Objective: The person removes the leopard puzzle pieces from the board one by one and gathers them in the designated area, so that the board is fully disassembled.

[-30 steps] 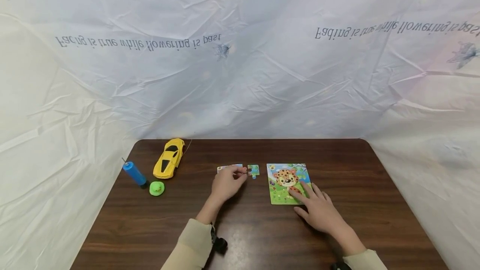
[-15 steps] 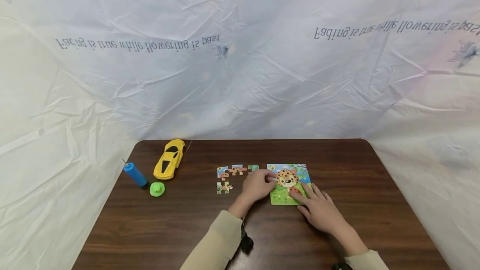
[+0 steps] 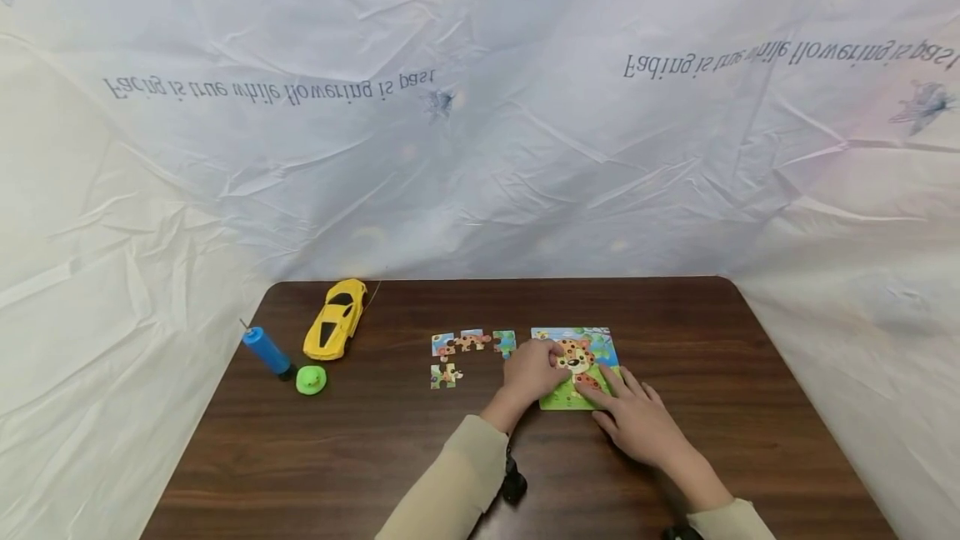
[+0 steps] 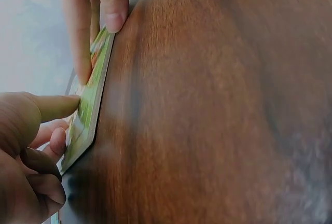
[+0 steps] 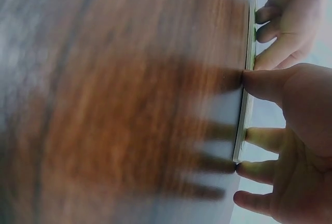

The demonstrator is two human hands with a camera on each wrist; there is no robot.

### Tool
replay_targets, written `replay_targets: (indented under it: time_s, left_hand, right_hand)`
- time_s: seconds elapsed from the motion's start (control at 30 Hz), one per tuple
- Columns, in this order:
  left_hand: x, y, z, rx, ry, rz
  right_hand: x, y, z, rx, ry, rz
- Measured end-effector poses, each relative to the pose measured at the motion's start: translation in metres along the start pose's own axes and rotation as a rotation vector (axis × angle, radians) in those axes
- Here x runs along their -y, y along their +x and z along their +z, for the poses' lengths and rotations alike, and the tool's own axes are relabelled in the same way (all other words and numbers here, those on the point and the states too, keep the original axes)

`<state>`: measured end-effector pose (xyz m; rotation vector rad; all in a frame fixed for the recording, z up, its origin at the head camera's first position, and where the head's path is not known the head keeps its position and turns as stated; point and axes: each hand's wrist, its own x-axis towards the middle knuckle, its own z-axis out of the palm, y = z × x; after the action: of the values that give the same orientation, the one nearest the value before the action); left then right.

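A leopard picture puzzle (image 3: 573,397) with a green and blue background lies flat on the table. My left hand (image 3: 529,371) is over its left part, thumb and index finger apart, the other fingers curled in. In the left wrist view the left thumb (image 4: 58,107) touches the picture's surface, and I see no piece between thumb and index finger. My right hand (image 3: 637,422) rests with spread fingers on the puzzle's lower right. In the right wrist view the right thumb (image 5: 262,83) meets the board's edge (image 5: 243,125). Several loose puzzle pieces (image 3: 472,341) lie left of the board.
At the table's left stand a yellow toy car (image 3: 336,320), a blue cylinder (image 3: 266,352) with a thin tip and a green rubber duck (image 3: 311,379). A pale printed cloth (image 3: 480,148) hangs behind the brown table (image 3: 360,457).
My left hand has moved right, from the loose pieces onto the puzzle's left part, uncovering those pieces. The right hand has stayed nearly still on the board.
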<state>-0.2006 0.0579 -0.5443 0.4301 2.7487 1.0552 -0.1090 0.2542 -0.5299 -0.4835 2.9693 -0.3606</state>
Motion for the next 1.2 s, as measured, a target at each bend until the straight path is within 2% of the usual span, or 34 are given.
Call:
replay_targets:
  time_s: [0.33, 0.63, 0.97, 1.2]
  left_hand:
    - [-0.0071, -0.0016, -0.0002, -0.007, 0.002, 0.0]
    - [-0.0104, 0.0005, -0.0001, -0.045, -0.004, 0.012]
    - [-0.0035, -0.0011, 0.002, -0.033, -0.089, 0.053]
    - [-0.0039, -0.0002, -0.0012, -0.039, -0.164, 0.014]
  right_hand:
    - [0.0004, 0.0001, -0.0003, 0.01, -0.007, 0.009]
    - [-0.0006, -0.0007, 0.0009, -0.033, -0.016, -0.01]
    - [0.0004, -0.0011, 0.0008, -0.025, -0.013, -0.008]
    - [0.0017, -0.0019, -0.0012, -0.017, 0.002, -0.002]
